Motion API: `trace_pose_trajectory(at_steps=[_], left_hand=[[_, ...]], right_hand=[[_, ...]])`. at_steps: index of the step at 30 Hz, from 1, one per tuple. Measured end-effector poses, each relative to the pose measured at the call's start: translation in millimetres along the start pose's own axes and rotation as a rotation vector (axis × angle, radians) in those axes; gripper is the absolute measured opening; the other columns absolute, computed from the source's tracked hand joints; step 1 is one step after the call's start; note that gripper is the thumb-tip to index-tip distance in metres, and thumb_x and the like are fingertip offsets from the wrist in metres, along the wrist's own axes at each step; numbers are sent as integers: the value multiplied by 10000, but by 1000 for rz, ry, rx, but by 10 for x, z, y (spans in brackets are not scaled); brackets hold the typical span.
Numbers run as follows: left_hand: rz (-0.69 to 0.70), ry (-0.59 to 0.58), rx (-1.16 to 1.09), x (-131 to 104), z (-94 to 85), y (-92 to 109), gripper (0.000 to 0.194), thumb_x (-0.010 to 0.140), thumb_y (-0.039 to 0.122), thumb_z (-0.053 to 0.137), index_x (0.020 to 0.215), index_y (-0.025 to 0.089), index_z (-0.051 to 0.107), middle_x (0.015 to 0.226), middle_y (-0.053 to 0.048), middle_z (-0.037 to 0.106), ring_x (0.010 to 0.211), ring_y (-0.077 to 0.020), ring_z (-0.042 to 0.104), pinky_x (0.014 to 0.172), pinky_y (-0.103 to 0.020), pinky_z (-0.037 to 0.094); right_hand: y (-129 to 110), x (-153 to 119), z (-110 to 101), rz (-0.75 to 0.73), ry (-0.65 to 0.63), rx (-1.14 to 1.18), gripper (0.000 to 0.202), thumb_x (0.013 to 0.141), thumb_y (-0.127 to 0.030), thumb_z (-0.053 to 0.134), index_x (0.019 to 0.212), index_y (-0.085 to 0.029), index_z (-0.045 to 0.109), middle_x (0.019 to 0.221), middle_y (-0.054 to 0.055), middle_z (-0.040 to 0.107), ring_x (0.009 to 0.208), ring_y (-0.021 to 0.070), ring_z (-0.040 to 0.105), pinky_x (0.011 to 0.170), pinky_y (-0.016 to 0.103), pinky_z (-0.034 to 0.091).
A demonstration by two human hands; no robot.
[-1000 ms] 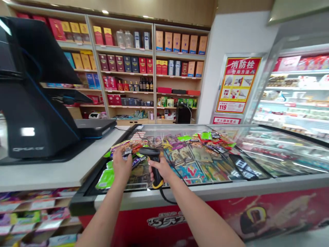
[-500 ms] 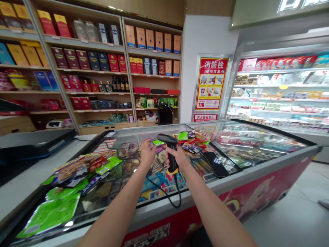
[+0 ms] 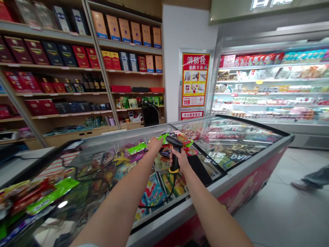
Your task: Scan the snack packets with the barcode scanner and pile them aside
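1. Far left of the scanner [image 3: 175, 151], blurred snack packets [image 3: 52, 197] lie heaped, cut off by the picture's edge.
2. Just left of the scanner, the left hand [image 3: 154, 145] is at a green packet [image 3: 163, 138]; its fingertips are hard to make out, so I cannot tell whether it grips.
3. The right hand [image 3: 182, 160] is wrapped round the scanner's handle, hiding part of it.
4. Far right of the scanner, a person's leg [image 3: 315, 178] is cut off.

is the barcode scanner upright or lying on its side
Upright: the barcode scanner has its head on top, its handle down in the right hand and its cable leaving the bottom.
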State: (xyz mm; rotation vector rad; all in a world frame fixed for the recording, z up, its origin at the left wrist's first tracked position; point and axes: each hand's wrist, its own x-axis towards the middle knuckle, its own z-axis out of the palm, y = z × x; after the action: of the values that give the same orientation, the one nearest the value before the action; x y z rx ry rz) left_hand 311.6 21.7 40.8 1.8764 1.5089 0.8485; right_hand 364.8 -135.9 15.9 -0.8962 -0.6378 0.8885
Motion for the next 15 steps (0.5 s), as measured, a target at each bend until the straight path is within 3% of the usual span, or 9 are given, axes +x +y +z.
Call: trace_pose_trajectory(at_steps=[4,8,12,15], left_hand=[[25,71,80,158,166,16,556,540,622,767,845,165,677,1123,-272,659,1151,-482,548,923,-563,392],[31,117,74,273,277,10,499,379,508,866,706,193,659,1111,-232,674,1135,-481,554,912,-576,397],[-61,115,-18,300,290,38,384,393,335,867,629,187,603,1054,-238,678,1146,-485,544,892,-582,400],[21,87,-109,258,237,20,292,474,243,809,615,195,557,898,-192,691,1111,-446,574,855,-519,423]], right_hand=[[63,29,-70,-40,42,40,451,590,-459,773,850,-197,513,503,-67,562,338,92,476,328,228,428],[50,9,-83,-74,85,18,407,617,-462,756,772,-200,486,503,-60,551,341,88,476,337,232,439],[18,-19,-77,-102,98,10,422,607,-460,758,812,-202,494,505,-67,550,341,96,481,335,239,442],[27,-19,-79,-110,100,7,427,609,-455,759,830,-203,495,509,-67,554,338,97,481,332,238,437]])
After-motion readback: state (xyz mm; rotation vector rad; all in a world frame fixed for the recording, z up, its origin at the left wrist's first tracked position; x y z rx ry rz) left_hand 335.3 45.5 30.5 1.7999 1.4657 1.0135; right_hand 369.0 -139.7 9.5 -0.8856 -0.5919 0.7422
